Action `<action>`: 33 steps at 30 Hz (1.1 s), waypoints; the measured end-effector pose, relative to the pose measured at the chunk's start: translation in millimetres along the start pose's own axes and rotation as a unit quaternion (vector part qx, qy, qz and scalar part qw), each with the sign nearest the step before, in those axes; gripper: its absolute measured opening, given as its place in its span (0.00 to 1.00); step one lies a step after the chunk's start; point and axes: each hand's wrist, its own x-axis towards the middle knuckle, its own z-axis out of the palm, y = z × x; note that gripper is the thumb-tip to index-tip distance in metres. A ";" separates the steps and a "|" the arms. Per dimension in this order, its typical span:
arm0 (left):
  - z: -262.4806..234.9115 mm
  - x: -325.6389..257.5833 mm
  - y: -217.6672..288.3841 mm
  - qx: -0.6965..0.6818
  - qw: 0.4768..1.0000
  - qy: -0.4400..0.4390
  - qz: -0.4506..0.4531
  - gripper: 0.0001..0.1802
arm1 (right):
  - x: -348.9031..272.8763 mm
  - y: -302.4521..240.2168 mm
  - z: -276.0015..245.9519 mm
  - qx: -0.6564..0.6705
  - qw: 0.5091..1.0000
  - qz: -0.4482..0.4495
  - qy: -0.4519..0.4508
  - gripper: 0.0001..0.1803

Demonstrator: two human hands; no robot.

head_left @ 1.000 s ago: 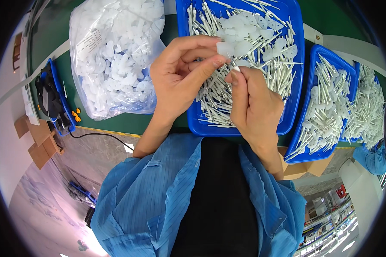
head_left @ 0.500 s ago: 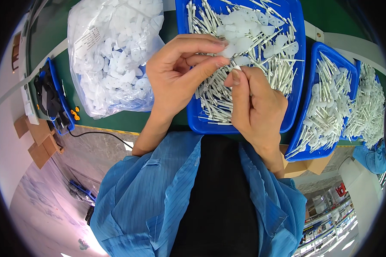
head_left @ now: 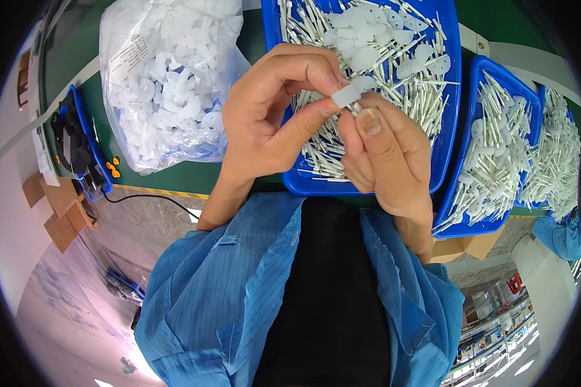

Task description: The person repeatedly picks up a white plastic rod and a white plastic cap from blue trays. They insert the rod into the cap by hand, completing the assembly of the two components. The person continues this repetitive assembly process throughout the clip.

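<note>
Above a large blue tray (head_left: pixel 316 188) my hands meet, fingertips close together. My left hand (head_left: pixel 274 109) pinches a translucent white plastic piece (head_left: pixel 347 96) by its edge, between thumb and fingers. My right hand (head_left: pixel 388 151) is closed, thumb against forefinger, on a thin metal-and-white pin (head_left: pixel 354 108) whose tip touches or nearly touches the plastic piece. Most of that pin is hidden by the fingers. Under the hands the tray holds heaps of similar white pins (head_left: pixel 323 153) and a pile of flat white plastic pieces (head_left: pixel 366 33).
Left of the tray lies a clear bag (head_left: pixel 168 84) full of white plastic pieces. Two smaller blue trays, a nearer one (head_left: pixel 455 200) and a farther one, hold more parts at the right. Small orange pieces (head_left: pixel 113 169) and a blue bin of black items (head_left: pixel 77 138) sit far left.
The plastic piece has turned, showing its flat white end between the hands. My right hand has shifted slightly up, its thumb now lying over the pin.
</note>
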 end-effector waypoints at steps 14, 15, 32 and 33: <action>15.8 -6.7 9.6 0.007 0.997 0.066 0.039 0.18 | 2.1 17.4 13.7 -0.524 0.757 -0.365 0.139 0.06; 12.8 -5.9 9.3 0.060 0.995 0.060 0.061 0.21 | 4.0 14.8 10.8 -0.525 0.756 -0.369 0.126 0.06; -9.3 -1.0 8.1 0.201 0.967 -0.031 0.152 0.31 | 11.0 21.2 -2.8 -0.497 0.760 -0.406 0.100 0.11; -13.4 2.0 4.4 0.214 0.957 -0.046 0.188 0.31 | 10.6 21.2 -2.1 -0.494 0.762 -0.406 0.099 0.11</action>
